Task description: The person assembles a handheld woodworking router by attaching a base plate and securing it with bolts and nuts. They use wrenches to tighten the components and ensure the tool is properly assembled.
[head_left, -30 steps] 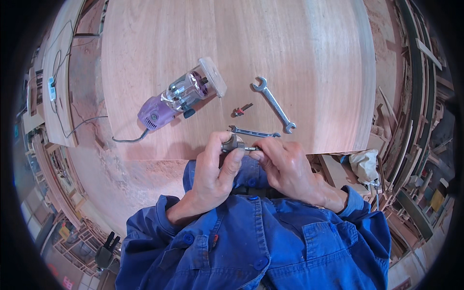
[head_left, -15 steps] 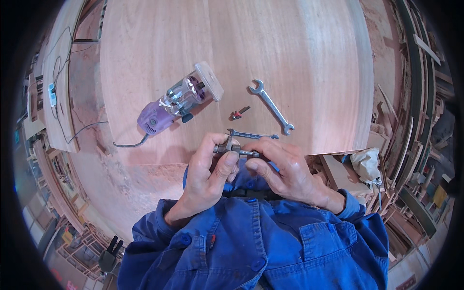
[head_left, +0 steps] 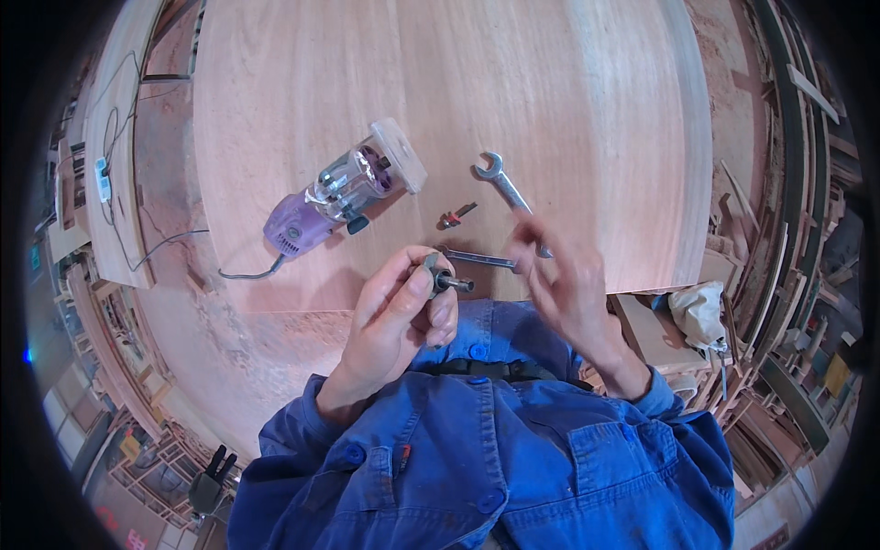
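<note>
Your left hand (head_left: 390, 316) grips a metal fitting (head_left: 456, 283) at the near edge of the wooden worktop (head_left: 312, 82); your right hand (head_left: 564, 275) (too blurred to tell its grip) is by the wrenches (head_left: 511, 193); timber (head_left: 777, 266) crowds the right.

A woodworking shop is surrounding the wooden table (head_left: 412, 92).
A purple router (head_left: 307, 213) and two wrenches (head_left: 511, 192) are lying on it, reddish dust (head_left: 284, 348) is coating the floor (head_left: 206, 321), and long boards (head_left: 108, 356) are crowding both sides.
</note>
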Motion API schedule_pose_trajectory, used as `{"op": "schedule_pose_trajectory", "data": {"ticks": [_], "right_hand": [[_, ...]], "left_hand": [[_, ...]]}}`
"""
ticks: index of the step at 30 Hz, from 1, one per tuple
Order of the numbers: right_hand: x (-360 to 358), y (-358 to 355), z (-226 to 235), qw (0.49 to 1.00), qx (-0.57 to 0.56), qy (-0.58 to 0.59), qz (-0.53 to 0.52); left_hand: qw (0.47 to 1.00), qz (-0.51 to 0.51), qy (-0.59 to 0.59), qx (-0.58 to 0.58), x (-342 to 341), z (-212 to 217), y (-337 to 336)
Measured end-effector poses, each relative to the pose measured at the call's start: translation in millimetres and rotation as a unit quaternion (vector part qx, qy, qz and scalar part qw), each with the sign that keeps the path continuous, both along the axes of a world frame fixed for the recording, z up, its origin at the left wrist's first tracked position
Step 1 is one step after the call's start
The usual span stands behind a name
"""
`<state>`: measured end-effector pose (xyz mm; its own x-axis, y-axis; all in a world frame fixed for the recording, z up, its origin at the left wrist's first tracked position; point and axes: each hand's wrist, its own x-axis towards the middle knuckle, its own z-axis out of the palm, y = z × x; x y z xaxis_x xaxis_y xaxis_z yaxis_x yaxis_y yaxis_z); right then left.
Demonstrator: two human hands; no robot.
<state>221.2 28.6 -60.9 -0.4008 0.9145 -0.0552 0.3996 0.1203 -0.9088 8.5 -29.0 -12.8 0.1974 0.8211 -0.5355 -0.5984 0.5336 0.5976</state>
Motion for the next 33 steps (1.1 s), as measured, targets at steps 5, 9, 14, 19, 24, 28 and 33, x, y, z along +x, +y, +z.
{"op": "schedule_pose_trajectory", "data": {"ticks": [5,9,14,19,24,28,33], "right_hand": [[6.1,17.5,-55.3,0.954,0.139,-0.265,-0.027],[2.4,16.9,-65.8,0.949,0.173,-0.263,-0.019],[11.2,10.0,-64.3,0.993,-0.076,-0.037,-0.088],[7.5,-6.1,40.6,0.952,-0.241,0.173,-0.071],[1.4,-9.6,57.7,0.940,-0.304,0.155,0.012],[0.1,-18.9,74.3,0.957,-0.197,0.210,-0.031],[-15.1,-20.3,54.2,0.994,-0.078,0.005,0.080]], "left_hand": [[0.981,-0.003,-0.189,-0.037,-7.8,-9.6,3.0],[0.968,-0.005,-0.250,-0.036,-8.8,-17.6,3.7],[0.961,0.011,-0.274,-0.046,-8.1,-23.6,3.1],[0.966,0.014,-0.256,-0.039,-4.9,-31.0,4.1],[0.973,0.007,-0.227,-0.041,-0.2,-37.4,5.6],[0.973,0.007,-0.228,-0.032,2.9,-39.6,8.1],[0.979,0.009,-0.190,-0.068,9.2,-39.5,4.9]]}}
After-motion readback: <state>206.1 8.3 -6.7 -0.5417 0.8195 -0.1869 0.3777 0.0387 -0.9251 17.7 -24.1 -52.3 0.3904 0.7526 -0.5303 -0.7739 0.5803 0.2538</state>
